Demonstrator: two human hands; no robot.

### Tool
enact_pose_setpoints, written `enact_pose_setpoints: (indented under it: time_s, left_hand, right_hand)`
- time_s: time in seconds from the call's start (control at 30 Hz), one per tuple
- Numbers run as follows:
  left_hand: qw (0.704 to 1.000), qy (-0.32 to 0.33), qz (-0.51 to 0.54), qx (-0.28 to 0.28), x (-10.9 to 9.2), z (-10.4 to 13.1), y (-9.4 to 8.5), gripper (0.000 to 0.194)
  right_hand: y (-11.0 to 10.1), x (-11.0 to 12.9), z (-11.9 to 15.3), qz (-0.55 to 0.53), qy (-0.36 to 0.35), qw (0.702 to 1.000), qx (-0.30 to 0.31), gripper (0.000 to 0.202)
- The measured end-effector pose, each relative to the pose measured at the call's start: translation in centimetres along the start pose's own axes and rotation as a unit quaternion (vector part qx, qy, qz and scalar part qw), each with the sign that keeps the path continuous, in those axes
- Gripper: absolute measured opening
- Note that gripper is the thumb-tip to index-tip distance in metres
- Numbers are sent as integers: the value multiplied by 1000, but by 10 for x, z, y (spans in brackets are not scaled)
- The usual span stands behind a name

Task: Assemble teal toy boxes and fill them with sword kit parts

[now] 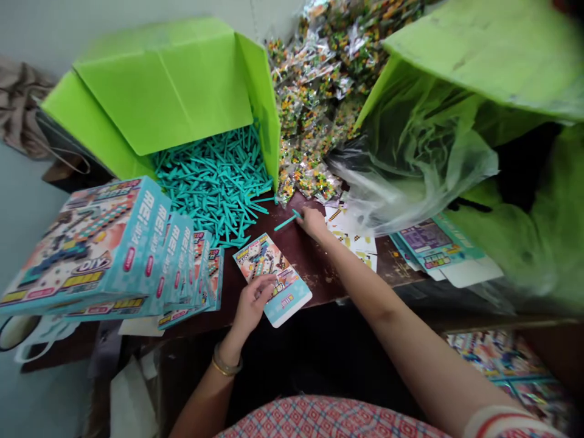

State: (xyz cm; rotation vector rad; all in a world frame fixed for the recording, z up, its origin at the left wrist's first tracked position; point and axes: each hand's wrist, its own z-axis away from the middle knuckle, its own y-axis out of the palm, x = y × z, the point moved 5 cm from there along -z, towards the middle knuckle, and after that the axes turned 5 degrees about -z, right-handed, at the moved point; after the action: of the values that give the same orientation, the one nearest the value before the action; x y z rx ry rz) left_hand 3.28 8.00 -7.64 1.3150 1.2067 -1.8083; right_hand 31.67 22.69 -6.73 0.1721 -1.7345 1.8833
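The right hand, thumb and fingers closed together, pinched the end of a slim, smooth teal plastic stick over the scuffed, dark red tabletop. Nearer the wearer and to that hand's left, the left hand lay with fingers loosely curled on a flat, glossy printed carton, its pale flap rounded at the corners. Beyond the left hand, a spiky heap of teal sticks spilled from a matte lime-green bin. Past the right hand sat crinkly, shiny clear packets of orange and green bits; to its right, filmy plastic sheeting billowed.
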Motion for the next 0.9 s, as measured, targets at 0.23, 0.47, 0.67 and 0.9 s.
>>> enact_pose_setpoints:
  time_s: [0.23,0.47,0.67,0.9]
  left_hand:
    - [959,22,189,-208,-29,-45,23,63]
    - [910,-167,369,-94,-33,-65,2,20]
    - [884,-239,394,-74,-24,-57,18,19]
    - [849,-297,430,-75,-50,-74,62,41]
  right_hand:
    - [17,54,111,-302,-201,932,21,18]
    - [-69,12,1,-153,-80,981,-93,24]
    - [-102,-4,-3,-98,-78,984,-130,44]
    - [-68,31,182,-113,-451,881,89,58]
